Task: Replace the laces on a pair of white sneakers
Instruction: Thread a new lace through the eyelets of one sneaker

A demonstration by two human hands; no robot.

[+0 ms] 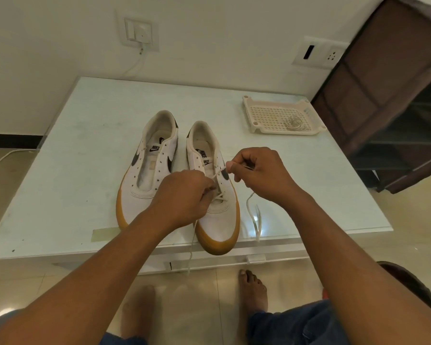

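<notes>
Two white sneakers stand side by side on the table [72,170], toes toward me. The unlaced sneaker [144,175] shows bare eyelet rows. The partly laced sneaker [218,222] stands just beside it, its gum-coloured toe reaching the table's near edge.

My left hand [184,195] is curled over this sneaker's lower eyelets, fingertips gripping the lace [219,171] where it leaves the shoe. My right hand [261,173] pinches the same lace between thumb and forefinger, just above the shoe's outer side; the short span between my hands is taut.

One loose end [255,220] trails on the table by my right wrist. The other end [191,247] hangs over the table's edge.

A perforated tray [249,105] sits at the far right corner, well apart from the shoes (it holds a coiled lace [294,123]).
</notes>
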